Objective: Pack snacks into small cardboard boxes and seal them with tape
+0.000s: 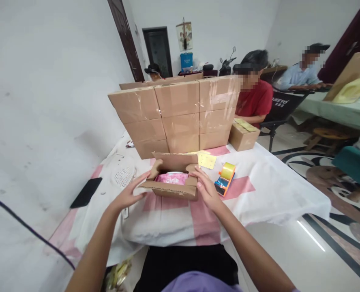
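**Both hands on the flaps of an open box**

The box sits at the centre of the frame on the tabletop, its top open and a pink pack showing inside. The left hand reaches in from the lower left with fingers stretched out, not clenched, against the box's left flap, thumb raised beside it. The right hand comes from the lower right and lies loosely on the right flap, fingers straight and touching the cardboard. Neither hand is closed around anything.

Just right of the box lies a tape dispenser with a yellowish roll. Yellow labels lie just behind the box, towards the right. Behind them, across the middle of the frame, stands a stack of taped cartons. A small carton rests at its right end. A dark phone lies at the left edge of the tabletop.

In the upper right, a person in a red shirt sits behind the cartons, and another in a light blue shirt sits further back.
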{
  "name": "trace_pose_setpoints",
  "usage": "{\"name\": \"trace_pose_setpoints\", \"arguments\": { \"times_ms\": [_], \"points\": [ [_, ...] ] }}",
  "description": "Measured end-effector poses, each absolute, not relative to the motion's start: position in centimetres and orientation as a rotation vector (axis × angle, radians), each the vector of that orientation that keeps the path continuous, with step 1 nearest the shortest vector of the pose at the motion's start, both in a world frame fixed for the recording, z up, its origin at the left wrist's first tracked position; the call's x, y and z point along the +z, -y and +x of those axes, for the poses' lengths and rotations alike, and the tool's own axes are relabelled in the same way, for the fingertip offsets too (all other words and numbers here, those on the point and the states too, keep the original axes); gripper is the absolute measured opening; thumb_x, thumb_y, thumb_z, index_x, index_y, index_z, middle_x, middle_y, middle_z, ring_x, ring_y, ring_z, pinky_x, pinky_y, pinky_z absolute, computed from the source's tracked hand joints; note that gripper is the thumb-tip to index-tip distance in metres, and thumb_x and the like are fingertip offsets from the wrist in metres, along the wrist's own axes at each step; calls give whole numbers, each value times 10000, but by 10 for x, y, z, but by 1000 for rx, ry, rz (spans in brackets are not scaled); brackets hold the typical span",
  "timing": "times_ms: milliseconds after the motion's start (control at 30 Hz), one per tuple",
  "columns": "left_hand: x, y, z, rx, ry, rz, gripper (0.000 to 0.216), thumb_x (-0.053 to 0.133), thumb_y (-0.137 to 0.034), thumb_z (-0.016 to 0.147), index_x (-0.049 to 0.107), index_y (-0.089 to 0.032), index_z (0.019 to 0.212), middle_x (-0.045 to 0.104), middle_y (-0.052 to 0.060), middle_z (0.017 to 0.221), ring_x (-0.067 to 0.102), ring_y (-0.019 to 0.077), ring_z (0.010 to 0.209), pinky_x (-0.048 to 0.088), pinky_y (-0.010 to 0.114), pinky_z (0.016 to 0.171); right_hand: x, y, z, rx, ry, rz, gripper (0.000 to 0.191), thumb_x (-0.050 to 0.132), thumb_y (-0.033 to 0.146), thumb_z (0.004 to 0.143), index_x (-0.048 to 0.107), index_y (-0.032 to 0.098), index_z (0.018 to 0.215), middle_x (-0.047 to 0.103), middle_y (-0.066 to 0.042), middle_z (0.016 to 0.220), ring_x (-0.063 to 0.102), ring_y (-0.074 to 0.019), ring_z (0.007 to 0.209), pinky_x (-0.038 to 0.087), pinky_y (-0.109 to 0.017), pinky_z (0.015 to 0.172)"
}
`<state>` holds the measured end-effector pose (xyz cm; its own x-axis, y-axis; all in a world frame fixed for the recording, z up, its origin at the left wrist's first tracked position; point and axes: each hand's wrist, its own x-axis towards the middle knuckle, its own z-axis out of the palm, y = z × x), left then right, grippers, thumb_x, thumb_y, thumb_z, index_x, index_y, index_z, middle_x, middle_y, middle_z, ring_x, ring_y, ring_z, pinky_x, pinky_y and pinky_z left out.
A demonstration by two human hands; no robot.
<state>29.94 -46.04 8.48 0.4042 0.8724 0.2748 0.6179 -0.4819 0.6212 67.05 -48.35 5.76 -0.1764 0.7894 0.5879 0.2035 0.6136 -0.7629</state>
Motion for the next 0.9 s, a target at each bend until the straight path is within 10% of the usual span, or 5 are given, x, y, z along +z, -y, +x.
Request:
{"name": "trace_pose_setpoints", "arguments": {
  "times_ms": [300,567,900],
  "points": [
    [125,436,330,1135,-942,2217,720,188,-661,1007,754,-232,1123,725,112,1253,629,284,1216,442,472,1100,57,468,673,440,1851,-876,277,414,321,1047,633,241,1196,670,-124,1279,466,-294,1411,396,-532,1145],
    [182,382,445,-406,-1072,2577,326,654,-399,811,732,-225,1075,775,86,1077,710,272,898,517,339,730,44,463,664,384,1755,-792,228,412,279,1033,628,249,1097,697,-100,1091,541,-300,1286,420,-544,1083],
    [140,385,451,-463,-1141,2591,357,640,-276,767,552,-204,1104,683,134,1171,672,294,969,483,345,718,30,453,663,289,1737,-743,236,382,315,1022,608,250,1051,675,-78,1023,541,-292,1243,397,-514,1041]
  ]
}}
